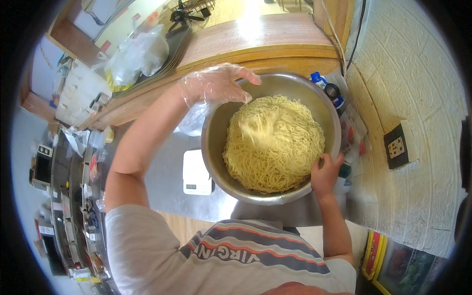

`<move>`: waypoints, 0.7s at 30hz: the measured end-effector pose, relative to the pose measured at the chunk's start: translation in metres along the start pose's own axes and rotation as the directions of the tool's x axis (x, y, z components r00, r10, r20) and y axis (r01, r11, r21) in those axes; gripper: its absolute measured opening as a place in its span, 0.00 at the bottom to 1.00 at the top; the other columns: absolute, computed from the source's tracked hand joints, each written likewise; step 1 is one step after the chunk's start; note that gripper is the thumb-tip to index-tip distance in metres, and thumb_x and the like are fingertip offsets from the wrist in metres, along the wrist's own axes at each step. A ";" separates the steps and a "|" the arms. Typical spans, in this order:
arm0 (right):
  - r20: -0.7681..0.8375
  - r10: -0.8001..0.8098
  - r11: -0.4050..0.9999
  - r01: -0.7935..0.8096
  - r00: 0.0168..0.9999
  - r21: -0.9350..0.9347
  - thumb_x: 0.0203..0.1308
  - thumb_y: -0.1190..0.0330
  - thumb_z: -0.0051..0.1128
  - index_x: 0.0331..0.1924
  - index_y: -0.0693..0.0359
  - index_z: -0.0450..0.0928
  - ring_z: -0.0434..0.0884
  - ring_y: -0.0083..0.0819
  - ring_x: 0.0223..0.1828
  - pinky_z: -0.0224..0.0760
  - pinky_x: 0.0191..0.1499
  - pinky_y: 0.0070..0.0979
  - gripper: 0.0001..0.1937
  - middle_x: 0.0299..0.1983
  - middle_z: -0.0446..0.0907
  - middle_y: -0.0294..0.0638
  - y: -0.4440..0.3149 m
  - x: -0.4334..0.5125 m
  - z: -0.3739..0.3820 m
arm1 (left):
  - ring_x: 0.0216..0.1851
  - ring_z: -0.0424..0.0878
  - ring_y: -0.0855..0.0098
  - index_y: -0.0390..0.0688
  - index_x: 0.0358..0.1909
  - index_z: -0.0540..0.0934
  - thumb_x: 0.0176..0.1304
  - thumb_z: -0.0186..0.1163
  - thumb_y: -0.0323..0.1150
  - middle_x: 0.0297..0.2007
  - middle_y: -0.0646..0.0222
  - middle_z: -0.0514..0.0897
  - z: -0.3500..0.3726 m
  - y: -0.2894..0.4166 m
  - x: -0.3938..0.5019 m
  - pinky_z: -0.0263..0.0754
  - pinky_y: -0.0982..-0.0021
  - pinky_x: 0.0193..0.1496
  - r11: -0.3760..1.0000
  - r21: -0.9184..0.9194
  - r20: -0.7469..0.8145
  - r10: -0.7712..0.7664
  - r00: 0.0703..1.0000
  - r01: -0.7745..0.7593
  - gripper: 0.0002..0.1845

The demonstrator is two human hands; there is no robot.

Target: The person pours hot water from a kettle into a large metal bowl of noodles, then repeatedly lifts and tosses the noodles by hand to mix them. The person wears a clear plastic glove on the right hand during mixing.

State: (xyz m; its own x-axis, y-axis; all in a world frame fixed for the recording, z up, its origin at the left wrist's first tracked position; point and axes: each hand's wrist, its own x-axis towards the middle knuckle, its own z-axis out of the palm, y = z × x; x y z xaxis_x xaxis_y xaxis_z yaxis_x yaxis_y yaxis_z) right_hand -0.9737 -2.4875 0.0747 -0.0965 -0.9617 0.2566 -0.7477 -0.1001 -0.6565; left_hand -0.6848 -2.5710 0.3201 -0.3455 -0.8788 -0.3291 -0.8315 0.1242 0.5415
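Note:
A wide stainless steel bowl [291, 84] holds a big heap of thin yellow noodles [273, 166]. Some strands at the top of the heap are blurred by motion. My left hand [217, 86], in a clear plastic glove, is above the bowl's far left rim. Its thumb and fingers are apart, with nothing between them. On the near right side, my right hand [326, 175] is bare and grips the bowl's rim. Partly behind the bowl's left side, a white digital scale [195, 171] sits on the metal table [164, 184].
A wooden ledge [250, 40] runs behind the table, with dark trays [173, 59] and filled plastic bags [142, 55] on it. To the right is a wall with a power outlet [397, 147]. Tape rolls [332, 90] and packets lie between bowl and wall. Cluttered shelves [73, 206] stand left.

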 end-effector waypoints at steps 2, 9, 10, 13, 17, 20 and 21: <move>0.044 0.014 0.999 -0.016 0.999 0.046 0.48 0.76 0.59 0.43 0.66 0.71 0.62 0.62 0.58 0.61 0.58 0.41 0.16 0.59 0.53 0.64 -0.008 0.001 0.000 | 0.56 0.72 0.60 0.49 0.63 0.64 0.58 0.58 0.44 0.57 0.55 0.71 0.024 -0.074 0.014 0.73 0.62 0.55 0.993 0.096 -0.075 -0.066 0.995 0.073 0.31; 0.065 0.022 1.000 -0.021 0.998 -0.002 0.50 0.74 0.58 0.44 0.69 0.70 0.62 0.63 0.58 0.61 0.57 0.41 0.16 0.59 0.53 0.65 -0.010 0.002 -0.004 | 0.66 0.58 0.52 0.45 0.70 0.47 0.51 0.36 0.76 0.69 0.56 0.47 0.114 -0.178 0.066 0.52 0.44 0.64 0.447 -0.493 0.305 -0.715 0.629 0.746 0.53; 0.060 0.019 1.000 -0.018 0.998 -0.020 0.50 0.74 0.58 0.44 0.69 0.70 0.62 0.63 0.58 0.60 0.57 0.41 0.16 0.59 0.53 0.65 -0.009 0.002 -0.003 | 0.66 0.57 0.52 0.45 0.70 0.47 0.50 0.37 0.76 0.70 0.57 0.47 0.127 -0.196 0.077 0.50 0.43 0.64 0.379 -0.576 0.339 -0.696 0.633 0.725 0.54; 0.036 0.028 0.997 -0.026 0.999 -0.068 0.51 0.74 0.58 0.44 0.69 0.71 0.61 0.63 0.58 0.60 0.57 0.42 0.16 0.59 0.53 0.66 -0.006 0.000 -0.007 | 0.56 0.71 0.53 0.42 0.64 0.62 0.57 0.39 0.70 0.61 0.54 0.68 0.140 -0.187 0.114 0.69 0.53 0.54 0.391 -0.693 0.257 -0.652 0.714 0.606 0.45; 0.077 0.085 0.995 -0.081 0.993 -0.055 0.50 0.75 0.58 0.44 0.69 0.71 0.61 0.64 0.58 0.60 0.57 0.42 0.16 0.59 0.53 0.67 -0.015 0.005 -0.007 | 0.62 0.65 0.61 0.45 0.65 0.61 0.58 0.39 0.70 0.64 0.60 0.63 0.147 -0.217 0.138 0.62 0.56 0.61 0.325 -0.805 0.437 -0.242 0.866 0.497 0.44; 0.055 0.035 0.997 -0.031 0.998 -0.077 0.48 0.75 0.59 0.44 0.69 0.71 0.61 0.65 0.58 0.61 0.57 0.42 0.17 0.58 0.54 0.67 -0.014 0.005 -0.004 | 0.51 0.76 0.67 0.43 0.59 0.69 0.64 0.48 0.56 0.53 0.60 0.76 0.153 -0.228 0.153 0.70 0.62 0.55 0.404 -0.824 0.345 -0.200 0.917 0.398 0.31; 0.052 0.051 0.997 -0.048 0.997 -0.068 0.48 0.76 0.59 0.43 0.69 0.71 0.62 0.65 0.57 0.61 0.57 0.42 0.17 0.58 0.54 0.67 -0.013 0.004 -0.003 | 0.49 0.77 0.67 0.43 0.58 0.71 0.64 0.50 0.53 0.51 0.60 0.78 0.154 -0.227 0.154 0.71 0.62 0.54 0.408 -0.833 0.347 -0.139 0.928 0.373 0.28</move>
State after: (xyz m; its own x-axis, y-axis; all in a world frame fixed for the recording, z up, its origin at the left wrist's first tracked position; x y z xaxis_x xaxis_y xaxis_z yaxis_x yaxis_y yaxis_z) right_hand -0.9663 -2.4894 0.0871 -0.1002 -0.9776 0.1850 -0.7849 -0.0366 -0.6185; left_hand -0.6157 -2.6632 0.0273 -0.3562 -0.6724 -0.6489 -0.1054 -0.6611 0.7429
